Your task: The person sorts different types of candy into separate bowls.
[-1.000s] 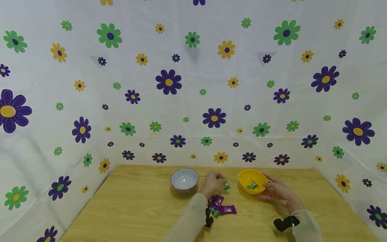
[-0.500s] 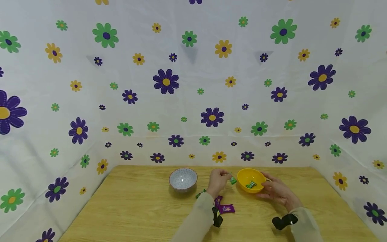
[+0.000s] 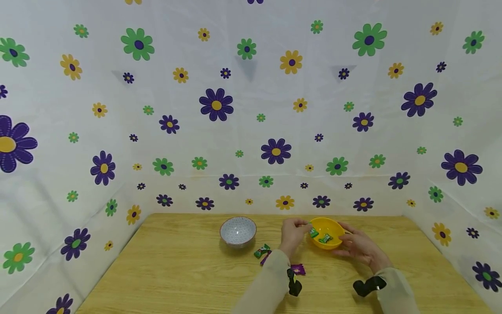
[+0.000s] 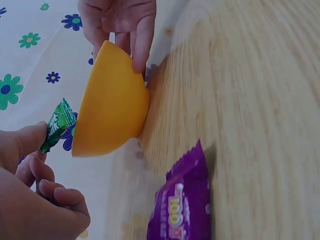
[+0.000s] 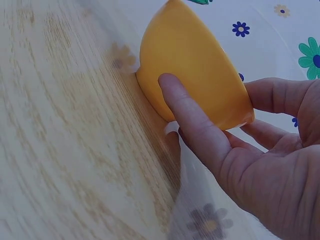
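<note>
My left hand [image 3: 292, 237] pinches a green-wrapped candy [image 4: 59, 125] between thumb and fingers, right at the left rim of the yellow bowl [image 4: 112, 105]. Another green-wrapped candy [image 3: 325, 238] lies inside that bowl. From the other side, my right hand [image 3: 362, 248] holds the bowl, its thumb along the outer wall and the fingers around the far side. The bowl stands upright on the wooden table. Below my left hand, a purple-wrapped candy [image 4: 182, 200] lies on the tabletop.
A patterned grey-white bowl with a red rim [image 3: 237, 231] stands left of my left hand. One green candy [image 3: 262, 250] lies in front of it, beside a purple candy [image 3: 265, 258] partly covered by my sleeve. A flowered sheet [image 3: 235, 144] hangs behind the table [image 3: 176, 261].
My left hand has carried the green candy rightward, from the table between the bowls to the yellow bowl's rim. My right hand stays at the bowl.
</note>
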